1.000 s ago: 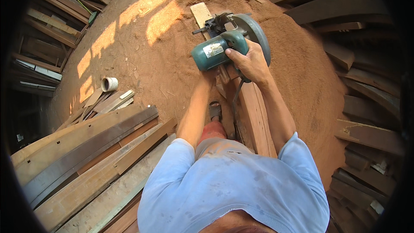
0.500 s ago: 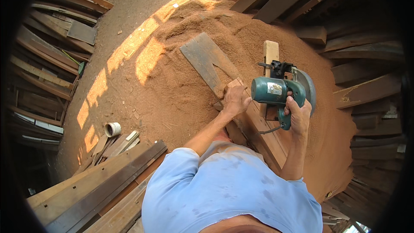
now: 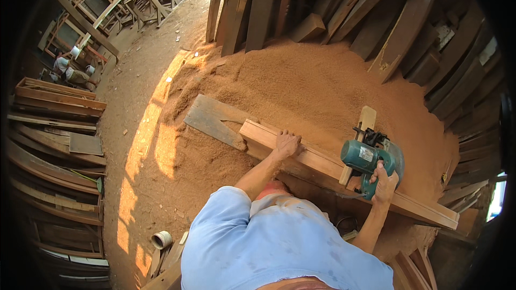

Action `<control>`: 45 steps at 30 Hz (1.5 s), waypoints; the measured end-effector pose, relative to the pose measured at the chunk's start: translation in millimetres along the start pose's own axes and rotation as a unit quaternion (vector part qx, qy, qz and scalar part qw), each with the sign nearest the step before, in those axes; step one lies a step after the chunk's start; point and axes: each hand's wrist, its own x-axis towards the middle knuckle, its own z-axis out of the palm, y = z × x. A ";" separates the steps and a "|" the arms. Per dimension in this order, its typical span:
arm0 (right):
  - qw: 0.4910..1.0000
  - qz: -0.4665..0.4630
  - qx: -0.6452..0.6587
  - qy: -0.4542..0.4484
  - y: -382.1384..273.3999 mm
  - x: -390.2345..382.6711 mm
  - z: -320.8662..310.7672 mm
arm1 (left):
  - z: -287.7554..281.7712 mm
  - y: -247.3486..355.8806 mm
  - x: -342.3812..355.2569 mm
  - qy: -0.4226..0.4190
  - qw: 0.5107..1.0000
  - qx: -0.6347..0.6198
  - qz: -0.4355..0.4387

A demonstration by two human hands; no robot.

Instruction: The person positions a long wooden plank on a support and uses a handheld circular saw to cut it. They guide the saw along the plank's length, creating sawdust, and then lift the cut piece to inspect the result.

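Note:
My right hand (image 3: 384, 183) is wrapped round the rear handle of a green circular saw (image 3: 359, 156). The saw rests on a long reddish wooden beam (image 3: 317, 159), right of its middle. A pale wooden strip (image 3: 367, 117) sits at the saw's base, crossing the beam. My left hand (image 3: 288, 144) grips the beam nearer its left end, its fingers over the far edge and its thumb hidden. Under that end lies a weathered grey board (image 3: 209, 121). The saw's blade is hidden, so I cannot tell whether it turns.
Reddish sawdust (image 3: 301, 80) is heaped beyond the beam. Dark timbers (image 3: 398, 27) lean along the far and right sides, and more planks (image 3: 59, 150) are stacked at the left. A pale cylindrical container (image 3: 161, 240) lies near the lower left. A person (image 3: 70, 70) is at the far left.
The view has swung round, so the beam lies flatter across it. The saw is farther along the beam from its left end, and my left hand has also shifted rightward along it.

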 end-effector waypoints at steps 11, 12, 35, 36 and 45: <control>0.966 -0.024 0.040 0.254 -2.6 -140.1 -176.4 | -28.7 8.9 23.8 -0.113 0.986 0.059 -0.106; 0.959 -0.027 0.030 0.279 -1.0 -154.7 -192.7 | -28.6 10.5 25.1 -0.114 0.988 0.054 -0.091; 0.810 0.300 -0.028 0.503 256.3 -301.7 -270.2 | 46.8 162.9 86.9 -0.190 0.965 0.012 0.180; 0.806 0.310 -0.028 0.503 264.3 -302.8 -266.4 | 52.2 179.3 87.4 -0.219 0.958 0.017 0.183; 0.807 0.305 -0.014 0.505 308.4 -289.4 -229.0 | 72.9 217.6 129.7 -0.347 0.884 0.135 0.284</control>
